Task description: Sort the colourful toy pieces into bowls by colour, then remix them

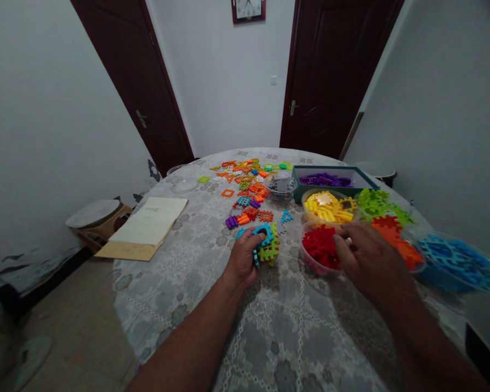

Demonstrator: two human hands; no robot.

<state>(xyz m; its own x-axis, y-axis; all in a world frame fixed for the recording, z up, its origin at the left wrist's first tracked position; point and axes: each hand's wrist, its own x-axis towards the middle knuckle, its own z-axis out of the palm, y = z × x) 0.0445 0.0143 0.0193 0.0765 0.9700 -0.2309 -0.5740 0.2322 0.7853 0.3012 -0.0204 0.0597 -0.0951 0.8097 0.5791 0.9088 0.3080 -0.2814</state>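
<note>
My left hand (244, 255) is closed around a cluster of joined interlocking plastic blocks (268, 251), blue and lime green, held just above the tablecloth. At the right edge of a clear bowl of red blocks (320, 247) is my right hand (369, 258), thumb and fingers pressed together. Whatever those fingertips hold, if anything, is hidden. Close behind the left hand lie a blue triangular piece (286, 216) and an orange-red square piece (265, 216).
Bowls of yellow (329, 207), orange (400, 242) and blue blocks (457, 261) surround the right hand. Green pieces (381, 204) and a box of purple pieces (325, 179) stand behind. Mixed loose pieces (245, 174) cover the table's far middle. A paper pad (149, 223) lies left.
</note>
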